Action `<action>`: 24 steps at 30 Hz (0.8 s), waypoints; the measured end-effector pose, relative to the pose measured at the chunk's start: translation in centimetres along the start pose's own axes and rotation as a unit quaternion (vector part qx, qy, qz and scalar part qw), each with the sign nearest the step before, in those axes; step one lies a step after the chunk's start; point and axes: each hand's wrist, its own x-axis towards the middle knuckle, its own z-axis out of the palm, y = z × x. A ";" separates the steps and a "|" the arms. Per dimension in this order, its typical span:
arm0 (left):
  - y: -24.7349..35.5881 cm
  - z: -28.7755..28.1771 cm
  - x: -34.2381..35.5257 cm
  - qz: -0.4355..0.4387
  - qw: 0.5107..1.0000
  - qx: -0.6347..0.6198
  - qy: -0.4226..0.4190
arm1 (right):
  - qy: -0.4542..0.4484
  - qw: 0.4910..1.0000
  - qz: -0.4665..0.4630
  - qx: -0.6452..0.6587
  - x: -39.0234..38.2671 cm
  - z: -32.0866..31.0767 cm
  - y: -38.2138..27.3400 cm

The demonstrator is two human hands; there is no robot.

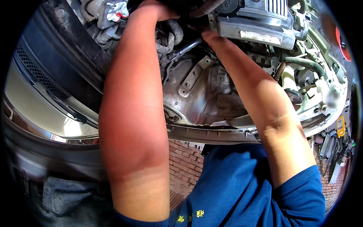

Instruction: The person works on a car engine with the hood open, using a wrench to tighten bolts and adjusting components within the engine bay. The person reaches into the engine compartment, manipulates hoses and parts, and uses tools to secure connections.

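Both my arms reach deep into a car's engine bay. The back of my left hand (160, 10) shows at the top edge, beside a ribbed black hose (175, 32); its fingers vanish into dark shadow. Close to the engine's grey cover (251, 32), my right hand (207, 32) is bent inward, its fingers also lost in the dark. Whether either hand holds something is hidden. A shiny metal rod (187, 49) slants just below the right hand. Under it lies the bay's side panel with a metal bracket (194, 75) that has several holes.
A ribbed green-grey hose (306, 63) and a pale cylinder (289, 77) sit right of my right forearm. The car's fender edge (211, 135) runs beneath my arms. Tools, among them a yellow item (341, 126), lie on the brick floor (185, 160) at right.
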 end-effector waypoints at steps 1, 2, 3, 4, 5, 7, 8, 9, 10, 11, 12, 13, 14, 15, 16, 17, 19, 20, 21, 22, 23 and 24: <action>0.1 -0.1 0.1 0.000 1.000 0.001 0.001 | 0.001 1.000 -0.001 0.001 0.4 0.4 0.3; 0.3 -0.3 0.2 0.010 1.000 0.020 -0.003 | 0.004 1.000 0.001 0.001 0.8 0.7 0.6; 0.5 -0.4 0.2 0.020 0.999 0.038 -0.007 | 0.006 1.000 0.002 0.002 1.0 0.7 1.0; 0.6 -0.7 0.2 0.020 0.999 0.039 -0.007 | 0.009 1.000 0.003 0.002 1.2 0.8 1.3; 1.0 -1.2 -0.3 0.006 1.000 0.007 -0.025 | 0.013 1.000 0.005 0.000 1.2 0.7 1.5; 1.3 -1.2 -0.2 -0.006 0.999 -0.026 -0.046 | 0.018 1.000 0.007 -0.004 1.2 0.5 1.9; 0.8 -0.9 0.5 0.004 0.999 0.005 -0.033 | 0.019 1.000 0.006 -0.006 1.2 0.3 2.3; 0.0 -0.2 0.3 0.004 0.999 0.034 -0.025 | 0.011 1.000 0.008 -0.003 1.0 0.9 1.9; -0.8 0.7 -0.1 -0.004 0.999 0.032 -0.025 | 0.003 1.000 0.012 0.002 0.6 1.4 1.6; -0.4 0.7 -0.4 0.013 0.999 0.031 0.013 | 0.011 1.000 0.018 0.002 0.5 1.2 1.9; -0.1 0.5 -0.5 0.030 0.998 0.029 0.051 | 0.021 1.000 0.021 0.003 0.5 1.0 2.1; 0.2 -0.1 -0.3 0.033 0.998 0.030 0.054 | 0.033 0.999 0.022 0.001 0.8 1.0 2.2; 1.9 -1.5 -0.4 0.003 0.999 -0.035 0.004 | 0.042 0.999 0.027 -0.009 0.9 0.4 2.8; 2.6 -2.4 -0.8 -0.036 0.993 -0.100 -0.046 | 0.044 0.999 0.028 -0.017 0.6 0.6 2.2; 2.9 -3.0 -1.7 -0.035 0.993 -0.102 -0.046 | 0.029 0.998 0.027 -0.041 0.4 0.2 1.7; 2.7 -3.4 -3.0 -0.044 0.990 -0.123 -0.049 | 0.011 0.998 0.021 -0.064 0.1 0.0 0.4; 3.1 -3.4 -3.0 -0.063 0.989 -0.125 -0.053 | -0.023 0.991 0.033 -0.125 0.1 0.0 -0.5; 2.6 -2.8 -2.8 -0.068 0.988 -0.125 -0.052 | -0.026 0.992 0.031 -0.123 -0.1 0.6 -1.2; 2.0 -1.9 -2.3 -0.058 0.992 -0.103 -0.031 | -0.004 0.990 0.028 -0.139 -0.4 1.1 -1.6; 1.3 -1.1 -1.9 -0.048 0.995 -0.081 -0.011 | 0.018 0.987 0.025 -0.155 -0.5 1.5 -2.0; 1.9 -1.6 -1.2 -0.039 0.996 -0.078 -0.008 | 0.028 0.987 0.027 -0.157 0.2 1.1 -0.9; 2.9 -2.3 -0.5 -0.025 0.997 -0.067 0.004 | 0.033 0.980 0.025 -0.194 1.3 0.5 0.8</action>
